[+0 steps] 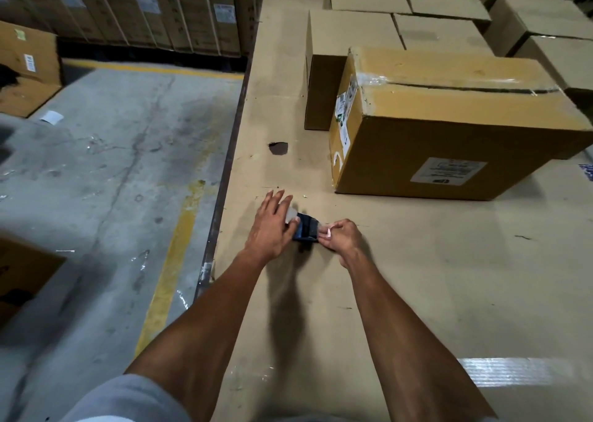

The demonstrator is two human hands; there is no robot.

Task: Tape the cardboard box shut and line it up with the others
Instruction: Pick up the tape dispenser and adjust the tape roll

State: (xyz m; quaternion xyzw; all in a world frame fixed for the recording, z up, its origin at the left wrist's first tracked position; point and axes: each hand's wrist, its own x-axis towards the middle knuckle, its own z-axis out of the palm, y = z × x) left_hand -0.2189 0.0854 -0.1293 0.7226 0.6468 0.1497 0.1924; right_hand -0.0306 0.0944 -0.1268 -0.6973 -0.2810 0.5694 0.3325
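Note:
A brown cardboard box (449,126) stands on the cardboard-covered platform (401,277), to the upper right of my hands. Its top flaps meet along a dark gap with crumpled clear tape at the left end. A white label sits on its front face and stickers on its left side. My left hand (272,225) rests on a dark blue tape dispenser (306,229) that lies on the platform. My right hand (341,235) pinches the tape end at the dispenser's right side.
Rows of shut boxes (442,33) stand behind the brown box. A hole (278,148) marks the platform sheet near its left edge (224,177). Left of it lies concrete floor (112,171) with yellow lines, stacked cartons (144,7) and loose boxes (29,65).

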